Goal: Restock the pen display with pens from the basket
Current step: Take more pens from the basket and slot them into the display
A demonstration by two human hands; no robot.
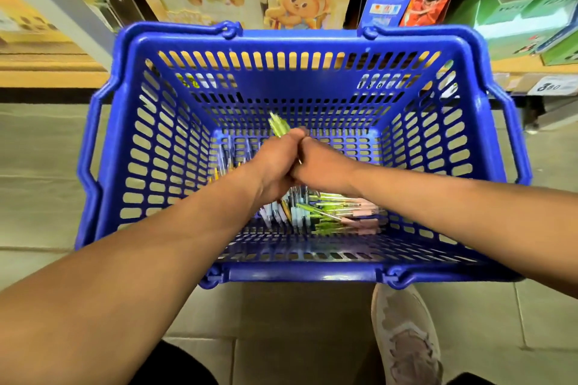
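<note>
Both hands down in the blue basket, pens in the left.

Left hand (275, 166): fingers curled tight round a bunch of green pens (279, 124); only the pens' ends show above the fist, blurred. Right hand (323, 166) is pressed against the left, knuckles touching; its fingers are turned away from view, so cannot tell whether they grip anything. Under the wrists, loose pens (339, 216) (green, pink, some pale blue) lie on the bottom of the basket (175, 166), partly hidden by the hands. Basket stands on the floor (37, 150) before a shelf (47, 72) of boxes, box tops cut off. Pale shoe (406, 337) just beside the basket's near rim.
</note>
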